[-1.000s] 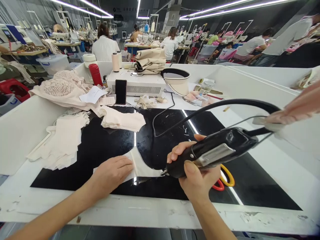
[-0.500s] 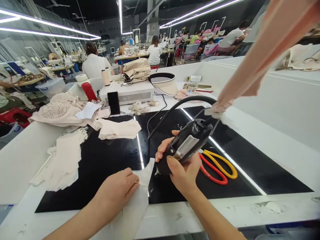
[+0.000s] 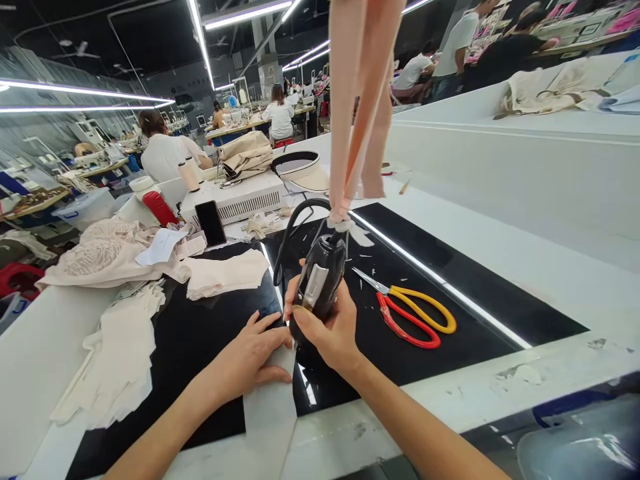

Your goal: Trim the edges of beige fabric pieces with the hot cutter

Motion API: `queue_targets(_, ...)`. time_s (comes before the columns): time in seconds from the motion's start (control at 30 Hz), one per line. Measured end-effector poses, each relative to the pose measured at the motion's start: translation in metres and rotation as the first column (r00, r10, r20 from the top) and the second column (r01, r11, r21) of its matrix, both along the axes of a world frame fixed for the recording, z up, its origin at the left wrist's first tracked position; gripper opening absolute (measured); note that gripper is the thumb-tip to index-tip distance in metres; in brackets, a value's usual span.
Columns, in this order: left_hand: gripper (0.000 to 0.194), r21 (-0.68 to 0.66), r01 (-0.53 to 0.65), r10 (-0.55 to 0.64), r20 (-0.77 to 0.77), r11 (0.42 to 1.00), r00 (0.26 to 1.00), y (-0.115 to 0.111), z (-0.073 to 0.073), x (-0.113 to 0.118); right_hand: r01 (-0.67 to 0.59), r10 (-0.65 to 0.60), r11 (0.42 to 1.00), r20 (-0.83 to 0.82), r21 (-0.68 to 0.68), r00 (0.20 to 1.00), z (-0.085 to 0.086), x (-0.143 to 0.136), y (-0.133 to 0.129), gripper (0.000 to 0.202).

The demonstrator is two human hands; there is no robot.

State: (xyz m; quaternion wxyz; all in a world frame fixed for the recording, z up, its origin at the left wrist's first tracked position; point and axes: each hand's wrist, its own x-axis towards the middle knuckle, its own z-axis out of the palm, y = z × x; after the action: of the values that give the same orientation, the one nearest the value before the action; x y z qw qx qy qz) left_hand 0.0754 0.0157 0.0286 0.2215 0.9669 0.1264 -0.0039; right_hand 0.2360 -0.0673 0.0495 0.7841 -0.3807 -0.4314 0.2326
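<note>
Head view: gripping black handheld tool [image 3: 316, 285] in right hand [image 3: 334, 337], now swung upright; flattening pale fabric strip [image 3: 270, 415], turned lengthwise across black mat [image 3: 200, 327], under open, spread left hand [image 3: 245, 360]. Apparently lined up along fabric's edge; cannot tell tip contact.

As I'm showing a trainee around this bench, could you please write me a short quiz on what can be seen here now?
1. Multiple choice: what does the right hand hold?
A) a phone
B) a black tool
C) a red bottle

2. True or false: the left hand rests on the pale strip.

3. Fill in the missing word: the scissors on the black mat have one yellow handle and one ____ handle.

Key: 1 B; 2 true; 3 red.
</note>
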Motion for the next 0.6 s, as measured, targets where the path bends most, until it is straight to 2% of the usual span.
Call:
queue_targets(0.17,0.04,0.044,-0.022,0.024,-0.063,0.999,0.998,0.0003,0.0027,-0.0044,-0.01,0.01,1.0,0.007,0.009,1.0,0.0025,-0.0009,0.0024,0.028)
queue_targets(0.33,0.037,0.092,-0.03,0.036,-0.067,0.995,0.997,0.0009,0.0052,-0.0068,0.035,-0.035,0.999,0.003,-0.01,0.999,0.0049,0.0006,0.0026,0.024)
queue_targets(0.6,0.037,0.066,-0.029,0.032,-0.042,0.997,0.999,0.0031,0.003,-0.0067,-0.02,0.02,1.0,-0.016,-0.008,1.0,0.0035,-0.0038,0.0038,0.028)
